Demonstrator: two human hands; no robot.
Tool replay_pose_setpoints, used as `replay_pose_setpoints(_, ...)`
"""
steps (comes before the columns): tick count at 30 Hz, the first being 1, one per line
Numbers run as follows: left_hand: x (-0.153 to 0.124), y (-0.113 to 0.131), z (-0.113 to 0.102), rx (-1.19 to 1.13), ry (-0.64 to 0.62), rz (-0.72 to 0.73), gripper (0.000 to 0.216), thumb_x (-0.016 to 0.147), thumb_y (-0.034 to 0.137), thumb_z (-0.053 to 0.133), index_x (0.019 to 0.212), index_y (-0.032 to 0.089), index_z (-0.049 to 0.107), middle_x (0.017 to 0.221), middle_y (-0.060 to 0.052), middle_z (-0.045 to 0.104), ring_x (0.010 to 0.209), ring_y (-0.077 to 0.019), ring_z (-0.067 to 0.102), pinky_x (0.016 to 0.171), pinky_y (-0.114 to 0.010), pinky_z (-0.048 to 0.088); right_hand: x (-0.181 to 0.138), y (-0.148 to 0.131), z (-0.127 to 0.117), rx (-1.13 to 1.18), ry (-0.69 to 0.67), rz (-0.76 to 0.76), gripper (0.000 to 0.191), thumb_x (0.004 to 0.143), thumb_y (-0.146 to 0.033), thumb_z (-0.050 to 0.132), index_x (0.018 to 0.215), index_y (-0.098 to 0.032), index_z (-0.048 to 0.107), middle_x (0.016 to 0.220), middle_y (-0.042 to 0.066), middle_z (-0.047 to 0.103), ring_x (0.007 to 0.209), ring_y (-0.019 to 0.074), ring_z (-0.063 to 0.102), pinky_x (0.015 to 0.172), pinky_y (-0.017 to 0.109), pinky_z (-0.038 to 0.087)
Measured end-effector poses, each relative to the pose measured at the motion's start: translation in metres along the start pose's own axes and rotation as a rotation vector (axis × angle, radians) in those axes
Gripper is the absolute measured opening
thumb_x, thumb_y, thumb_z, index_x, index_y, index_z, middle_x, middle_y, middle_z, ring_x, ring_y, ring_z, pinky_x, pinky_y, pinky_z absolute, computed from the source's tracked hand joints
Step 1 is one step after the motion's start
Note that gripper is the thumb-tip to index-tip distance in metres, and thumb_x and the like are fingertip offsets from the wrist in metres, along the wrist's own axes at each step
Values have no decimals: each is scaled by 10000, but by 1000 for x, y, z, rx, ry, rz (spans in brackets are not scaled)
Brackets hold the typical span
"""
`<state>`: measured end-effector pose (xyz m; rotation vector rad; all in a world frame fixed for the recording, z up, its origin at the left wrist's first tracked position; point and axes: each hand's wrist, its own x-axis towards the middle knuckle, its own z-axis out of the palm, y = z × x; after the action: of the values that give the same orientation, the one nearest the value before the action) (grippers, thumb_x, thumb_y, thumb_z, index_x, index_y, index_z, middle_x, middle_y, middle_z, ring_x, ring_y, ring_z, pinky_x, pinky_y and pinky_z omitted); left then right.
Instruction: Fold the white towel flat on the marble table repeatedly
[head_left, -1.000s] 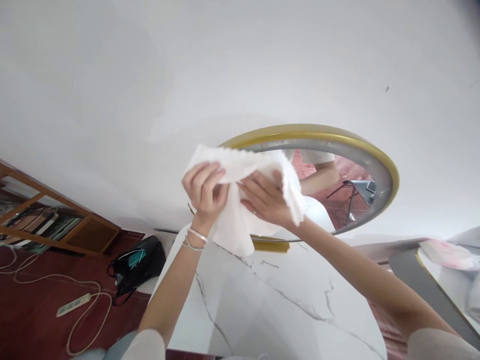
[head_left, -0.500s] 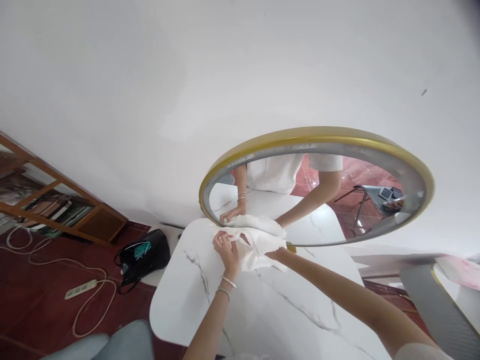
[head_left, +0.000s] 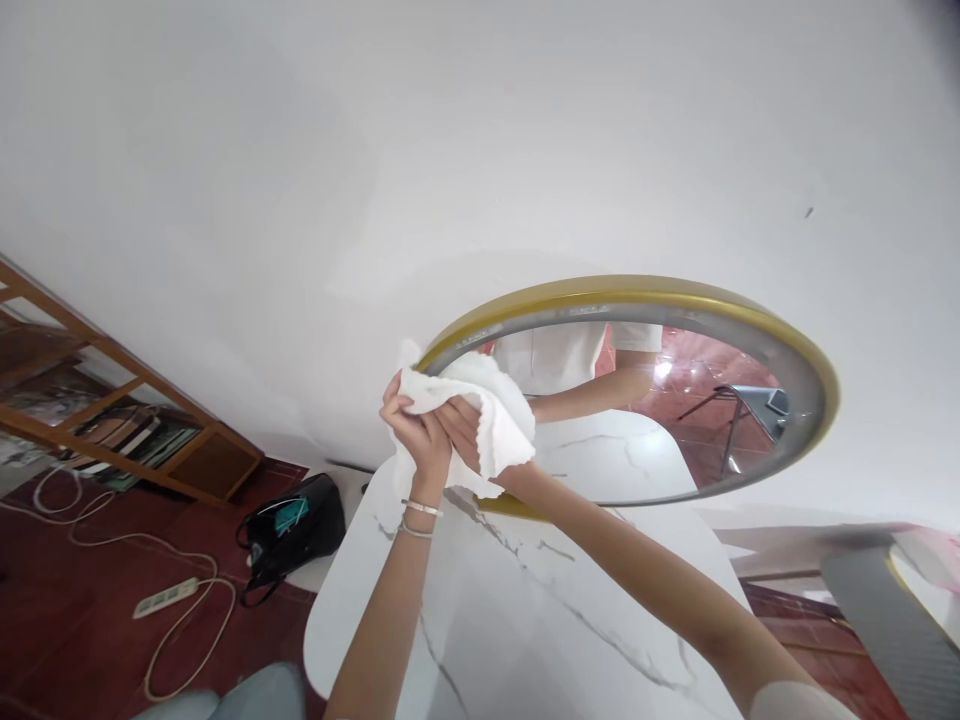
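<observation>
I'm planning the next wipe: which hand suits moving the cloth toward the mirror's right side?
Probably the right hand: partly covered by the cloth, it lies nearer the mirror's right side, and its forearm comes from the right. The left hand sits by the left rim.

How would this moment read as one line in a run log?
left hand: holding white cloth | right hand: partly covered by cloth | cloth: at left side of mirror | mirror: gold-rimmed, above marbled table

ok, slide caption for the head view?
Both hands on a white cloth at the left edge of a gold-framed mirror.
</observation>
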<state>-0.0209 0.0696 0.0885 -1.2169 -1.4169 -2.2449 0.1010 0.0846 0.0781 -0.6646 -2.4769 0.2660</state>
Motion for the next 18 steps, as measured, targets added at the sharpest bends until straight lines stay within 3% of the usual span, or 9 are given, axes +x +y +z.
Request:
replay_pose_setpoints(2,25,18,14,-8,-80,154,142,877,161,432,982,229,366,1248,-91,520,1158,-191,535,942,-403,432,11,-4,-16,-161,136,-88,436,891,-143,377,1287,-236,536,1278,68,589,1285,254,449,1119,472,305)
replay_pose_setpoints(4,44,42,29,19,-176,330,144,897,191,419,1032,234,398,1257,-73,537,1175,-192,525,957,-411,419,14,-4,-32,-384,402,-122,467,895,-163,383,1357,-174,454,1300,106,567,1317,285,408,1129,540,242)
replay_pose_setpoints(7,61,88,54,74,-384,558,236,919,233,404,1153,233,435,1265,-62,556,1222,-189,482,1028,-414,354,7,2,-58,-546,779,-27,532,919,-294,383,1420,-117,352,1342,175,503,1372,342,301,1116,618,166)
replay_pose_setpoints(10,63,135,82,147,-560,709,300,943,248,363,1226,241,461,1248,-35,577,1242,-172,463,1091,-394,288,-4,10,-86,-545,980,74,597,932,-416,334,1440,-104,311,1413,210,392,1386,383,242,1084,675,143)
replay_pose_setpoints(14,59,167,109,173,-627,816,330,971,253,291,1205,264,523,1162,2,621,1173,-151,526,1084,-362,318,-11,13,-117,-524,1086,167,599,937,-441,297,1431,-104,323,1425,210,360,1367,390,270,1059,699,148)
replay_pose_setpoints(18,63,153,99,122,-563,721,299,976,262,322,1170,252,550,1122,-3,646,1149,-159,549,1049,-365,367,-5,8,-123,-561,1001,68,583,934,-408,328,1433,-105,318,1420,197,389,1389,369,245,1080,669,162)
